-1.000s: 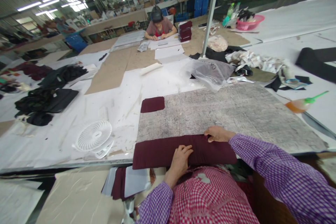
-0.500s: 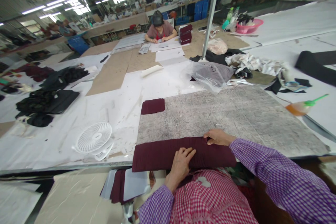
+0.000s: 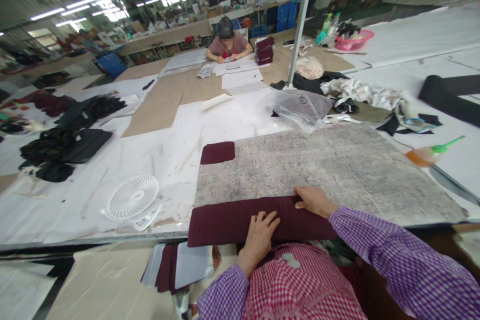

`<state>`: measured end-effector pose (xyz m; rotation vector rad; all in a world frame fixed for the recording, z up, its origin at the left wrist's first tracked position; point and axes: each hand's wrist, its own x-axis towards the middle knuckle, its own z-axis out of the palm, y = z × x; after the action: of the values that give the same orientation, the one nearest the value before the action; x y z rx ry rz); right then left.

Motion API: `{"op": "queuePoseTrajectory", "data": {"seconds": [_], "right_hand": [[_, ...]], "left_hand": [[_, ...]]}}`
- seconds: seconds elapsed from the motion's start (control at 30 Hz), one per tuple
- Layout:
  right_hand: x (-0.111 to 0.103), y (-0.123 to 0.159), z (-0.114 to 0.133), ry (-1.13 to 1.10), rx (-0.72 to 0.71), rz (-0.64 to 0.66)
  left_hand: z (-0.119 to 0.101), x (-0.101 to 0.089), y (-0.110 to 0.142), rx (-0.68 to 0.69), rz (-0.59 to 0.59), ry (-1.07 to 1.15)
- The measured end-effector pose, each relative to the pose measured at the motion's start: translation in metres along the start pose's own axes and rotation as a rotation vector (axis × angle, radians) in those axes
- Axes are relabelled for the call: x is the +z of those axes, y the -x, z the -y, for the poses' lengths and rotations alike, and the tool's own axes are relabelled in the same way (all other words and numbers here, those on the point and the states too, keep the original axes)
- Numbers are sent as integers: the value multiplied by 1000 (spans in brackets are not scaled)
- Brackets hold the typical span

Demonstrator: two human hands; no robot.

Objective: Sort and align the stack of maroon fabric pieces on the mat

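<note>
A long folded strip of maroon fabric (image 3: 225,220) lies along the front edge of the table, partly over a grey scuffed board (image 3: 270,175). My left hand (image 3: 258,235) rests flat on the middle of the strip, fingers spread. Toward the strip's right part, my right hand (image 3: 317,201) touches the far edge, its fingers stretched out and its thumb apart on the cloth. A small maroon fabric stack (image 3: 217,152) sits at the board's far left corner. Below the table edge, maroon and light grey pieces (image 3: 193,264) hang or lie near my left forearm.
A white fan (image 3: 133,197) stands at the left. Behind the board are a clear plastic bag (image 3: 302,107) and a metal post (image 3: 301,25). An orange-filled bottle (image 3: 423,156) lies at the right. Across the table a co-worker (image 3: 229,45) sits beside stacked maroon pieces (image 3: 264,51).
My right hand has shifted slightly right along the strip's far edge, and its thumb and fingertips look looser on the cloth. My left hand stays in place.
</note>
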<state>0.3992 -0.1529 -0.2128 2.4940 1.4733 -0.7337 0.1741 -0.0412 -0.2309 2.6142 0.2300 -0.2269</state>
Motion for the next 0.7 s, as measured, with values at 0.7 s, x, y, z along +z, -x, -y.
{"op": "queuePoseTrajectory", "data": {"seconds": [0.7], "right_hand": [[7, 5, -6, -95, 41, -25]], "left_hand": [[-1, 0, -4, -73, 6, -22]]}}
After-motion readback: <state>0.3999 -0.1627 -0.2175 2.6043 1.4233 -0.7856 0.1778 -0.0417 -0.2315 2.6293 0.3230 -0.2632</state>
